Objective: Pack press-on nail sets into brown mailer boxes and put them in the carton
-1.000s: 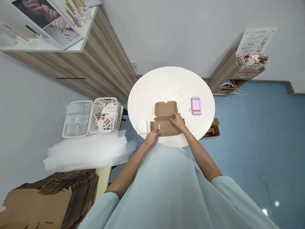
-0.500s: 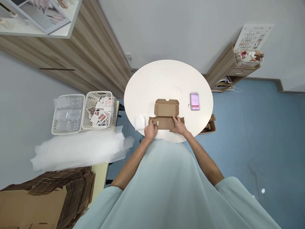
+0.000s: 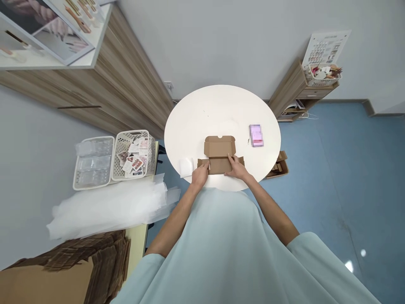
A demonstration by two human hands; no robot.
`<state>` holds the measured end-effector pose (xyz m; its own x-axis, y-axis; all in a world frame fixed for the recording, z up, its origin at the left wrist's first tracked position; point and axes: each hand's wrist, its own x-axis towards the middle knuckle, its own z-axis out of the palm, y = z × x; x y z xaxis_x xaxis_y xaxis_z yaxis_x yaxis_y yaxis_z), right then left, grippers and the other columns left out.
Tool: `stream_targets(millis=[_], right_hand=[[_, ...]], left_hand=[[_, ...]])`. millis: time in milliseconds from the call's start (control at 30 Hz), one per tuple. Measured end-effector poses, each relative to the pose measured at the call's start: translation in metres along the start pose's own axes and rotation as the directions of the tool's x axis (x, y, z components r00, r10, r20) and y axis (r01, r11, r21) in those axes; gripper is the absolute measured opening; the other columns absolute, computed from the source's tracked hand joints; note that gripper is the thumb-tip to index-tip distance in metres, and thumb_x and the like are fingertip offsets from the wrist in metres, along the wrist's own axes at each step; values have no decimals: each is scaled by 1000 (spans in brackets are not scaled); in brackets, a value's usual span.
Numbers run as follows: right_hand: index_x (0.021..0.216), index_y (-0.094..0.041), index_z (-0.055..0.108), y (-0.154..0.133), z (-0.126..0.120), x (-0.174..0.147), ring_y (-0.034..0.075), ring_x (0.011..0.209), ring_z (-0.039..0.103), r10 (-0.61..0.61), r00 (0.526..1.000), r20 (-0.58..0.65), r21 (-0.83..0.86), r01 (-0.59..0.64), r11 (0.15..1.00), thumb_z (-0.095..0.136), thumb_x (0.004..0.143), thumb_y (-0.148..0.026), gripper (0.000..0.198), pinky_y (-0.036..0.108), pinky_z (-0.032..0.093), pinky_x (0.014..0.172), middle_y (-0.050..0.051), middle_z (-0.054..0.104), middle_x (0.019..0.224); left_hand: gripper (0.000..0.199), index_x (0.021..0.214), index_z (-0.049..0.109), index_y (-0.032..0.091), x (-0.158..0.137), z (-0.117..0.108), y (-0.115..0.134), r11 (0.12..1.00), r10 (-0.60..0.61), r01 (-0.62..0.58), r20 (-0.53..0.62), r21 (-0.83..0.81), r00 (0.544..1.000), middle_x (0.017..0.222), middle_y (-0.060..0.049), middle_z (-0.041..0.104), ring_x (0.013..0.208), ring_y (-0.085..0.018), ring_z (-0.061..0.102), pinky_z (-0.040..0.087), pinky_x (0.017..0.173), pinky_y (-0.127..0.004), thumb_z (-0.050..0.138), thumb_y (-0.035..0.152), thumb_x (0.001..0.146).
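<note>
A partly folded brown cardboard box point(image 3: 220, 148) lies with its lid up on the white oval table point(image 3: 218, 107), near the edge closest to me. My left hand point(image 3: 200, 175) grips the box's left end, with its fingers at the folded side flap. At the right end, my right hand point(image 3: 237, 168) holds the wall between thumb and fingers, the thumb towards me. Side flaps stick out past both hands. Just left of my left hand rests a small stack of white padded sheets point(image 3: 186, 167).
A pink-purple blurred item point(image 3: 256, 135) lies on the table's right. At left, a side table carries white baskets point(image 3: 130, 154) of cards and clear packs, a white sheet pile point(image 3: 110, 209) and flattened cardboard boxes point(image 3: 104, 266). An open carton point(image 3: 280, 164) stands on the floor at right.
The camera view has shifted slightly. My left fingers have closed down over the left flap and lie flatter there; my right hand has stayed at the box's right end.
</note>
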<state>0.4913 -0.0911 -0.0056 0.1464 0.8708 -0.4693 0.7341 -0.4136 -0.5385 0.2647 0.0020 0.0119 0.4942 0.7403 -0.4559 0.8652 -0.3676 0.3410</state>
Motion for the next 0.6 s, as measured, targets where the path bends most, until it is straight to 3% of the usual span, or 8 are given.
stream_targets(millis=[100, 200, 267, 367, 500, 600], right_hand=[[174, -30, 10, 0, 2, 1, 39, 142, 55, 4, 1000, -3, 8, -4, 1000, 89, 81, -45, 123, 44, 52, 106, 22, 19, 174], [174, -32, 10, 0, 3, 1, 40, 139, 58, -1, 1000, -10, 5, 1, 1000, 88, 82, -45, 122, 45, 53, 104, 21, 19, 174], [174, -33, 9, -1, 4, 1, 40, 137, 60, 2, 1000, -9, 0, -2, 1000, 88, 83, -44, 121, 45, 54, 103, 21, 20, 174], [174, -32, 10, -4, 3, 1, 40, 137, 60, 11, 1000, 2, -6, -11, 1000, 88, 82, -44, 121, 45, 55, 102, 21, 21, 174], [174, -30, 12, -6, 3, 3, 42, 138, 59, 14, 1000, 1, -19, -14, 1000, 91, 79, -44, 124, 46, 55, 103, 22, 22, 173], [174, -32, 11, -6, 5, 5, 41, 136, 61, 26, 1000, -3, -22, -26, 999, 92, 78, -43, 126, 47, 55, 104, 21, 21, 174]], left_hand=[[57, 160, 46, 26, -5, -4, -8, 1000, -28, 27, -100, -3, 995, 132, -14, 67, 114, -30, 70, 55, 91, -38, 45, 18, 104], [51, 153, 52, 20, -9, -3, -21, 987, -162, 155, -227, -45, 960, 138, -17, 63, 119, -32, 68, 56, 89, -39, 56, 30, 103], [40, 138, 63, 19, -9, -2, -29, 974, -223, 209, -213, -87, 951, 134, -17, 65, 116, -32, 69, 57, 88, -39, 58, 37, 103], [25, 116, 71, 21, -8, -2, -35, 974, -195, 169, -177, -153, 965, 128, -13, 70, 107, -29, 73, 56, 89, -37, 56, 36, 103], [18, 111, 70, 22, -4, -3, -28, 953, -183, 138, -149, -271, 972, 115, -8, 78, 101, -26, 76, 54, 92, -35, 58, 32, 102], [22, 110, 69, 23, 0, -2, -17, 932, -183, 133, -120, -336, 976, 115, -7, 80, 101, -27, 77, 54, 90, -35, 67, 41, 98]])
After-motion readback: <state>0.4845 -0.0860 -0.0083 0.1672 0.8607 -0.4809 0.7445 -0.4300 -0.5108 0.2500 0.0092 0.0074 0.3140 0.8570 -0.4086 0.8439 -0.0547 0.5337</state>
